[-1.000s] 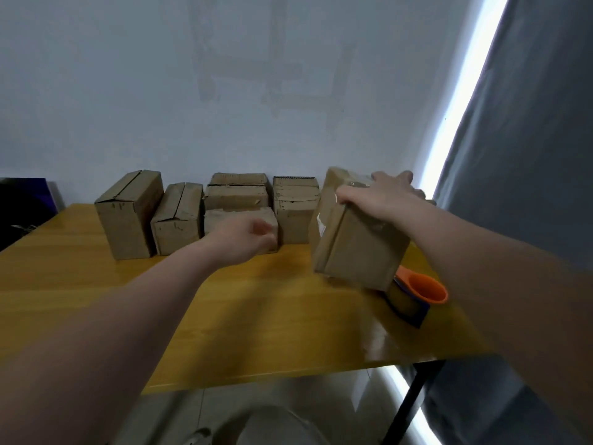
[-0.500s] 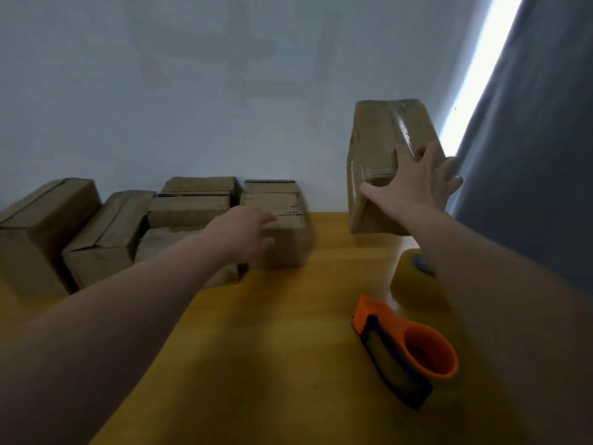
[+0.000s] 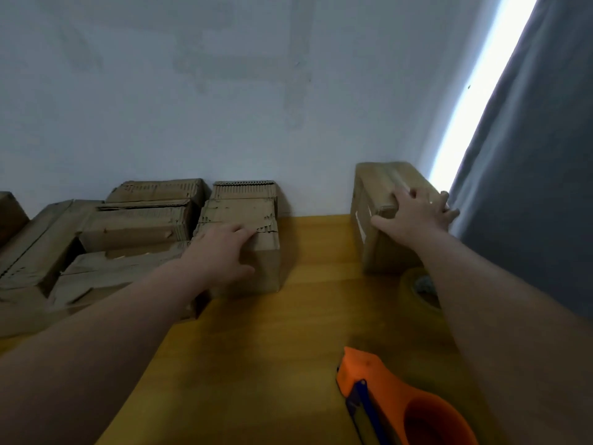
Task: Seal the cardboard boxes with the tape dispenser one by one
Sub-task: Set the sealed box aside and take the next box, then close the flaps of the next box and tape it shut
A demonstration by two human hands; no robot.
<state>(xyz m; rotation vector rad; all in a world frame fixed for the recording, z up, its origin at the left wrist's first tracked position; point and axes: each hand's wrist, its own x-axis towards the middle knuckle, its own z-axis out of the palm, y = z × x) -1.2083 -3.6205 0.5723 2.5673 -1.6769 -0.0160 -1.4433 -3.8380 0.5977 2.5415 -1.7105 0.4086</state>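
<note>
While right hand (image 3: 417,213) grips lowered taped box (image 3: 388,248), left hand (image 3: 221,252) now grips second box (image 3: 266,261).

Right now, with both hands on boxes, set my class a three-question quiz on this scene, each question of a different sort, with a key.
1. True or false: the tape dispenser is held in a hand.
2. Which hand is on the lone box beside the curtain? A. left B. right C. neither
3. Fill in: the dispenser's body is coloured ____.

Key
1. False. It lies on the table.
2. B, the right hand. The left hand is on the end box of the group.
3. Orange.
</note>
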